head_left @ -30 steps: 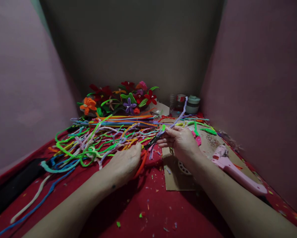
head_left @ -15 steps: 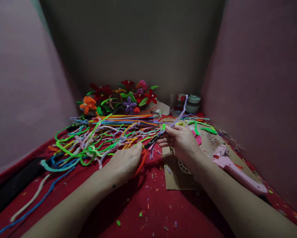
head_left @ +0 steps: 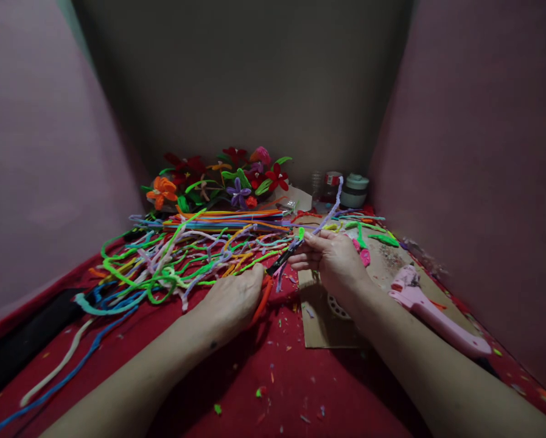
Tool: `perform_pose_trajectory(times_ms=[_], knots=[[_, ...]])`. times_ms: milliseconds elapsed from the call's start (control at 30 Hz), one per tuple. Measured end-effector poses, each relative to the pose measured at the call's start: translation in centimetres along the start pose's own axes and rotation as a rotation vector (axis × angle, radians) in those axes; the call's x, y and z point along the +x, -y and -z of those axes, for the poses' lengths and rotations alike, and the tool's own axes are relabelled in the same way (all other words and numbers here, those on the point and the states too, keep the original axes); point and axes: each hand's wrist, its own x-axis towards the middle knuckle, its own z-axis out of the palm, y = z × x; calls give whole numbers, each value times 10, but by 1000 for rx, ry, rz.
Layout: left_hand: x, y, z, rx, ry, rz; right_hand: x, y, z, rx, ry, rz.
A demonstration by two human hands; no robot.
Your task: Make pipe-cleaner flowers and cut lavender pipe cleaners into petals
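Observation:
My left hand [head_left: 238, 292] is closed around the orange-red handles of a pair of pliers [head_left: 266, 295]. Their dark jaws [head_left: 279, 261] point up and right, reaching the fingertips of my right hand. A lavender pipe cleaner [head_left: 330, 214] is pinched between the thumb and fingers of my right hand [head_left: 339, 261], its long end rising up and right. Beside the jaw tips shows a small bright green piece [head_left: 301, 233]. Whether the jaws grip the pipe cleaner is too small to tell. My palm hides part of the right-hand grip.
Loose coloured pipe cleaners [head_left: 172, 277] pile up at left. Pipe-cleaner flowers [head_left: 238, 193] stand at the back, near a lidded jar [head_left: 355, 191]. A pink glue gun [head_left: 437, 319] lies at right by cardboard [head_left: 321, 328]. Scraps dot the red cloth [head_left: 254, 389].
The upper end of the lavender pipe cleaner has shifted slightly left and down. My left hand and the pliers' handles have turned a little; my right hand stays almost in place.

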Motion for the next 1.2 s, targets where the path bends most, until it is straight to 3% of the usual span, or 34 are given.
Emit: perform_pose_trajectory(times_ms=[667, 1000, 1200], knots=[[-1, -2, 1, 10, -5, 41, 3, -1, 3, -28, 67, -77], [-1, -1, -2, -16, -21, -4, 4, -2, 3, 17, 11, -49], [-1, 1, 6, -59, -37, 116, 4, 0, 3, 2, 22, -45]])
